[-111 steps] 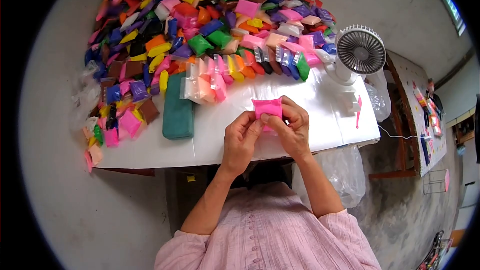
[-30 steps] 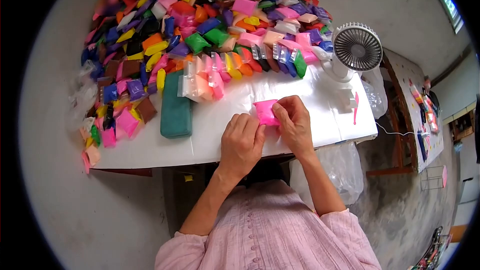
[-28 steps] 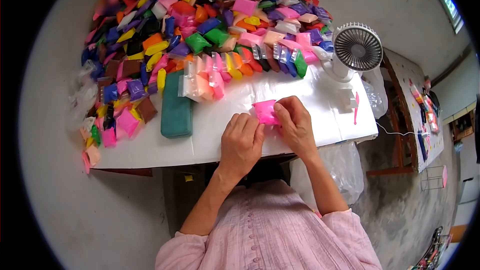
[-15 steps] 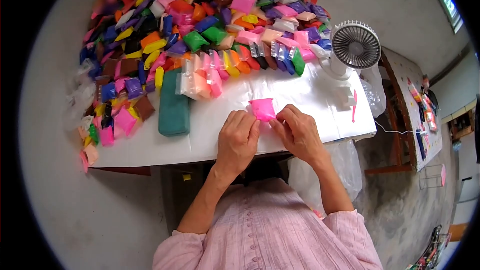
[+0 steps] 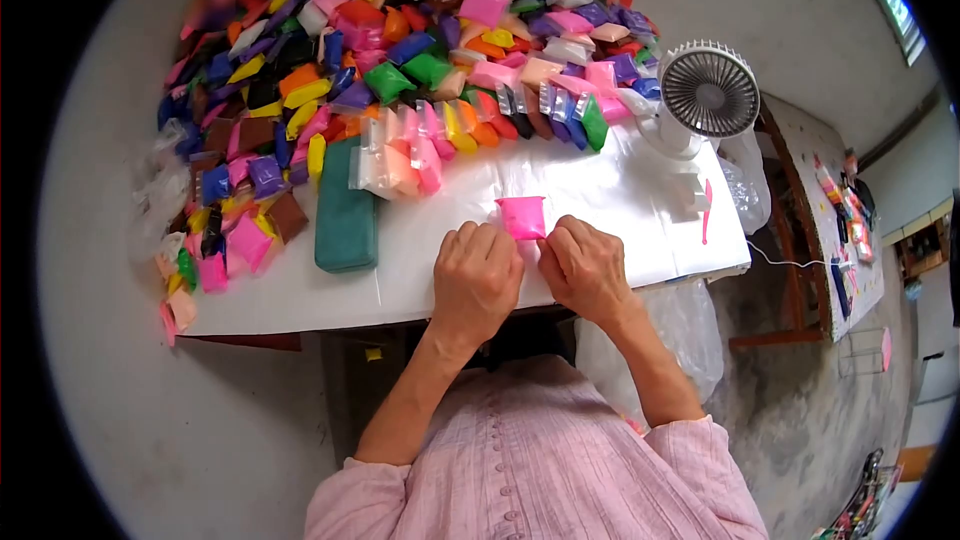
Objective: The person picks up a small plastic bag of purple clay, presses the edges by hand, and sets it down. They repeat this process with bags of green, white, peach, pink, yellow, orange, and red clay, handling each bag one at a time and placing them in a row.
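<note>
A small bright pink packet (image 5: 522, 216) stands out against the white tabletop, between and just beyond my two hands. My left hand (image 5: 477, 278) is closed, knuckles up, at the packet's near left corner. At the near right corner, my right hand (image 5: 583, 268) is closed in the same way. Both seem to pinch the packet's near edge, though the fingertips are hidden under the knuckles. A row of clear-topped packets (image 5: 466, 128) in several colours leans in line behind. To the left of it lies a green case (image 5: 347, 215).
A large heap of coloured packets (image 5: 350, 50) covers the back and left of the white table (image 5: 450, 280). A white fan (image 5: 709, 95) stands at the right, near a thin pink tool (image 5: 707, 212). Clear plastic bags (image 5: 680, 335) hang below the table's right front edge.
My fingers have curled in further and the knuckles have turned up at the packet's near edge. My right hand has shifted slightly left. The packet has barely moved.
</note>
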